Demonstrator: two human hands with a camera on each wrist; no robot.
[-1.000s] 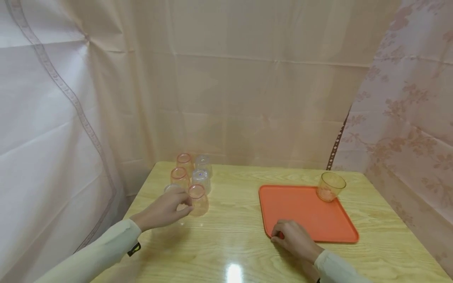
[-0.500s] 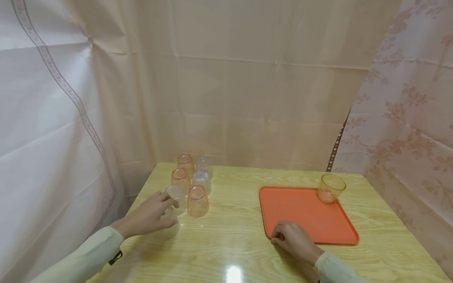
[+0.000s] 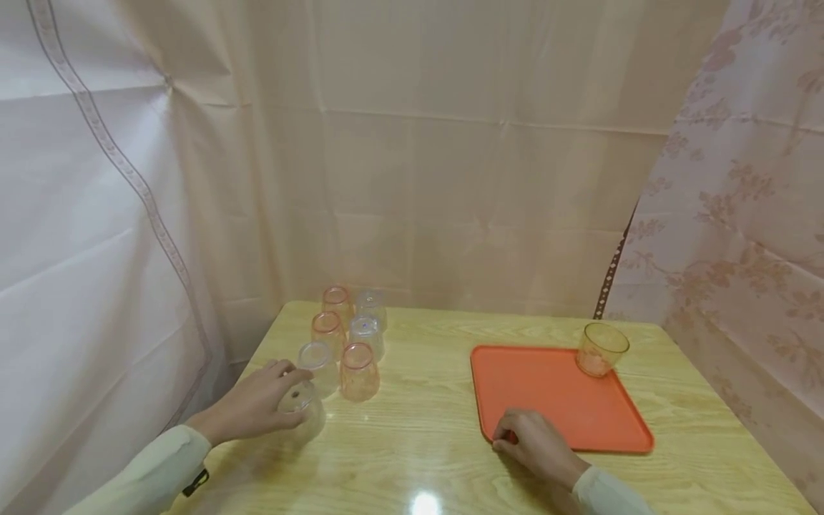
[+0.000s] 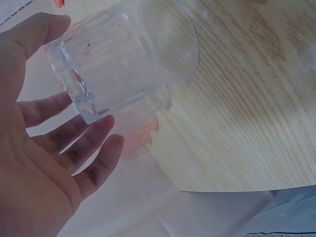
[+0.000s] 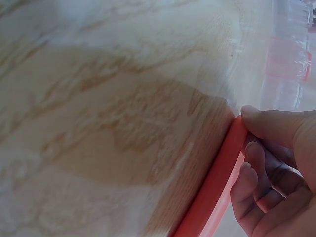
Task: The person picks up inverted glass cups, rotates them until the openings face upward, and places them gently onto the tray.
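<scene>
My left hand (image 3: 254, 402) spreads its thumb and fingers about the base of a clear glass tumbler (image 3: 305, 415), which stands upside down at the near end of a group of tumblers. In the left wrist view, fingertips overlap the base rim of this tumbler (image 4: 123, 54), and the thumb lies just off its other side. My right hand (image 3: 537, 443) pinches the near left corner of an orange-red tray (image 3: 547, 390), its thumb on the raised rim in the right wrist view. An amber glass (image 3: 601, 349) stands upright at the tray's far right corner.
Close behind the left hand are another clear tumbler (image 3: 318, 368) and a pink tumbler (image 3: 359, 372). Farther back stand several more upturned pink and bluish tumblers (image 3: 367, 340). Cloth curtains (image 3: 450, 179) hang behind and beside the wooden table (image 3: 412, 415).
My left hand has drawn back from the pink tumbler, moving left and nearer to me, and now surrounds the base of the nearest clear tumbler. The right hand stays at the tray corner.
</scene>
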